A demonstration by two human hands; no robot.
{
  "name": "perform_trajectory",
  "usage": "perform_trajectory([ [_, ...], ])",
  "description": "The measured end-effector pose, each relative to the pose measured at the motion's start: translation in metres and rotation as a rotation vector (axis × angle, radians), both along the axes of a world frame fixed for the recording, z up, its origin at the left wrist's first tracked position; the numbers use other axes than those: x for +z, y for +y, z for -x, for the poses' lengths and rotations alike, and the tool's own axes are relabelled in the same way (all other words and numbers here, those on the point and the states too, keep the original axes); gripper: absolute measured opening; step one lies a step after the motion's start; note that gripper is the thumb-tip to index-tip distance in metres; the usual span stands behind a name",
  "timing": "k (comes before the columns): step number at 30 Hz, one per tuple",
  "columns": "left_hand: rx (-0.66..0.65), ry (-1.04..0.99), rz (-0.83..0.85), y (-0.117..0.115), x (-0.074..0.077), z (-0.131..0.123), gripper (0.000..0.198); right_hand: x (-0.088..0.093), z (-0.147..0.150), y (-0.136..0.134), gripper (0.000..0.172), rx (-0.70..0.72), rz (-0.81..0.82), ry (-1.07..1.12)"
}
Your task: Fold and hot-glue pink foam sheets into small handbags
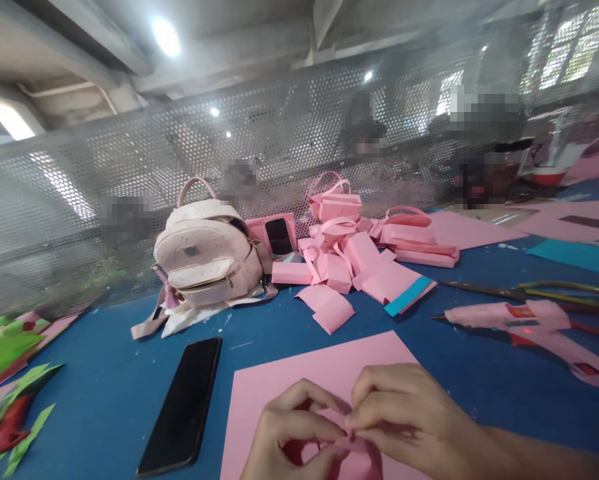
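My left hand point(299, 433) and my right hand point(409, 417) meet at the bottom middle, over a flat pink sheet point(274, 393). Between them is a small folded pink paper piece point(354, 463), pinched by the fingertips of both. Its lower part runs out of the picture, and fingers cover much of the rest. A black smartphone point(182, 407) lies left of the sheet. To the right rests a pink glue gun point(519, 320) with a small red light on its body.
A pale backpack point(207, 250) stands by a perforated metal screen point(104, 180). Beside it are piled folded pink paper pieces point(339, 247) and a second phone point(278, 237). Scissors point(514, 291) lie behind the glue gun. Green paper scraps point(29, 427) and a red-handled tool point(12, 423) sit at far left.
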State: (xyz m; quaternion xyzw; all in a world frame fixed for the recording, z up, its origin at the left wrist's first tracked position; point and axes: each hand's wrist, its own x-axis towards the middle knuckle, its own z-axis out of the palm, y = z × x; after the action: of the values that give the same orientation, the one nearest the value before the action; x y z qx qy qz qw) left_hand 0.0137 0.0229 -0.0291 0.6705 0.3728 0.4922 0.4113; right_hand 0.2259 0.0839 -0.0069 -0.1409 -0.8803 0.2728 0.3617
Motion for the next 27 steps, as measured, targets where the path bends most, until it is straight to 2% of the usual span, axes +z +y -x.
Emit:
perform_trajectory([
  [4, -0.024, -0.030, -0.014, -0.001, 0.001, 0.000, 0.030, 0.000, 0.004, -0.002, 0.004, -0.012, 0.261, -0.017],
  [6, -0.034, -0.036, -0.012, -0.001, 0.001, 0.000, 0.028, 0.002, 0.005, -0.003, 0.003, -0.028, 0.324, -0.024],
  [12, -0.073, -0.013, 0.011, 0.001, 0.006, 0.003, 0.012, 0.001, 0.005, -0.003, 0.011, -0.006, 0.215, -0.001],
  [16, -0.097, -0.038, 0.003, 0.003, 0.010, 0.004, 0.012, -0.004, 0.003, -0.001, 0.015, 0.015, 0.114, -0.017],
  [20, -0.097, -0.041, -0.018, 0.002, 0.010, 0.003, 0.011, -0.004, 0.002, 0.000, 0.015, 0.012, 0.084, -0.062],
  [27, 0.056, -0.042, -0.084, -0.003, 0.007, -0.003, 0.015, -0.001, 0.002, -0.002, 0.016, 0.026, 0.127, -0.091],
])
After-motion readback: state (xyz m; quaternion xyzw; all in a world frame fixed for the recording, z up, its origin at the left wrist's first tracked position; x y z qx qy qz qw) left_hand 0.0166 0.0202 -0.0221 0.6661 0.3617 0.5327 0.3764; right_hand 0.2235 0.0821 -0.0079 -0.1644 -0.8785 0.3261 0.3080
